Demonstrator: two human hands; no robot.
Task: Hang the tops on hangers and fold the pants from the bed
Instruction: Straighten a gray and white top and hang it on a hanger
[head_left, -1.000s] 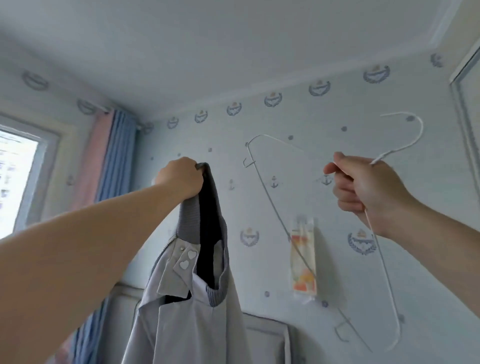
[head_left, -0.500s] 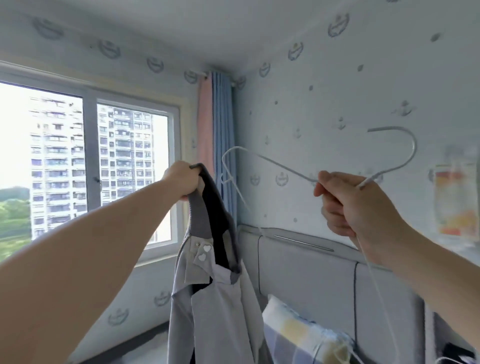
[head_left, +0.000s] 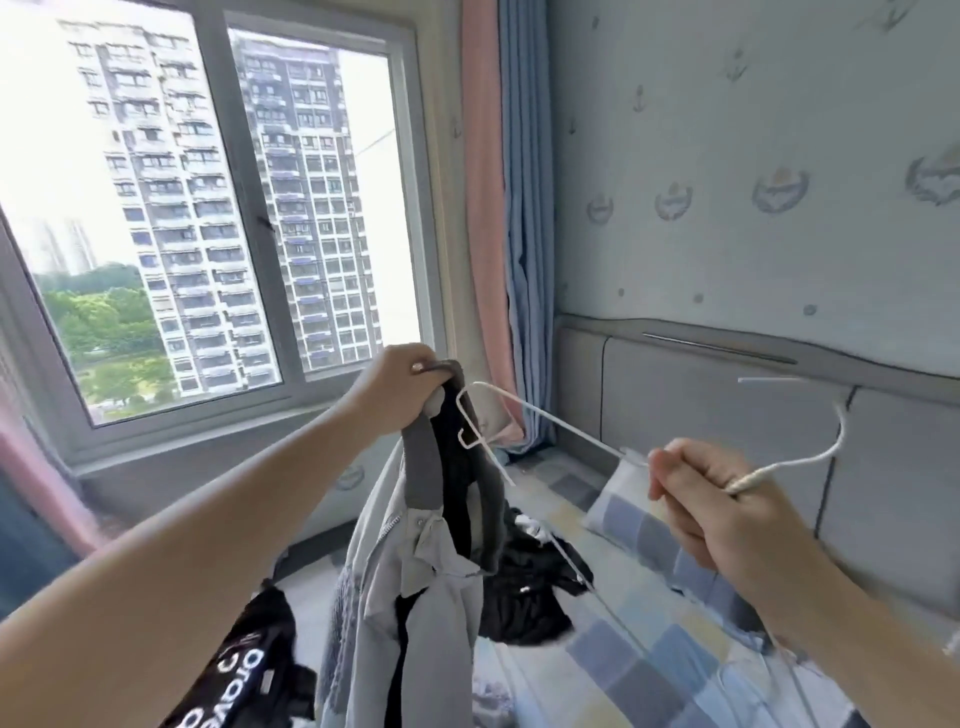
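My left hand (head_left: 397, 387) grips the dark collar of a light grey jacket (head_left: 410, 597), which hangs down over the bed. My right hand (head_left: 711, 499) holds a white wire hanger (head_left: 545, 418) at the base of its hook. The hanger's left shoulder tip lies right beside the jacket's collar, close to my left hand. Its lower bar runs down behind the jacket. Black clothes (head_left: 530, 587) lie in a heap on the bed behind the jacket, and a black garment with white lettering (head_left: 244, 670) lies at the lower left.
The bed (head_left: 649, 660) has a blue, grey and yellow checked cover and a matching pillow (head_left: 639, 519) by the padded grey headboard (head_left: 727, 415). A large window (head_left: 208, 208) fills the left, with pink and blue curtains (head_left: 509, 208) in the corner.
My view has swung down and left from the wall to the bed and window. Both hands have dropped lower, and the hanger's tip has come close to the jacket's collar.
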